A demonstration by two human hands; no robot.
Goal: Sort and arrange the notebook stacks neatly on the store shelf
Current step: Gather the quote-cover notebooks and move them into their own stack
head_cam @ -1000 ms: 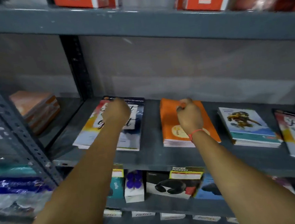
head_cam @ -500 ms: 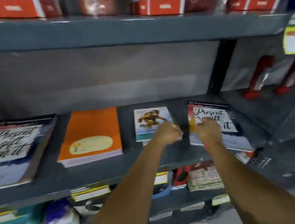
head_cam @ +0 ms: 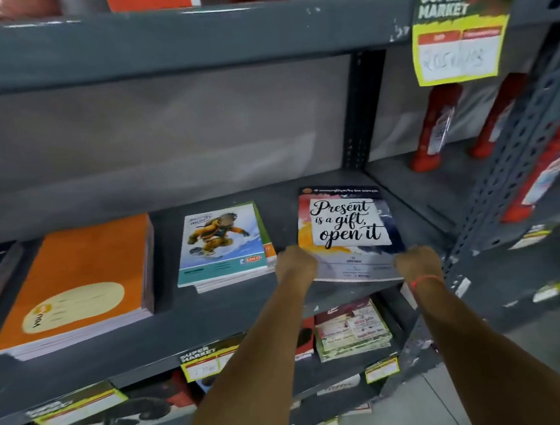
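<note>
At the shelf's (head_cam: pixel 212 306) three-o'clock end, having shifted from the orange stack (head_cam: pixel 74 281), left hand (head_cam: pixel 295 264) and right hand (head_cam: pixel 417 263) are gripping the "Present is a gift" stack's (head_cam: pixel 347 226) near corners, squaring it.

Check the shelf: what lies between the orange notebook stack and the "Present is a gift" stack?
In the head view, the snowboarder-cover stack lies between the orange stack and the "Present is a gift" stack.

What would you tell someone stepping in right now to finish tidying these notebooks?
Left hand and right hand both grip the near corners of the "Present is a gift" stack, at the shelf's right end.
Orange stack lies flat and looks squared.
Snowboarder stack looks fanned, lower books poking out.
Left: square both, and check the stack cut off at far left.
</note>
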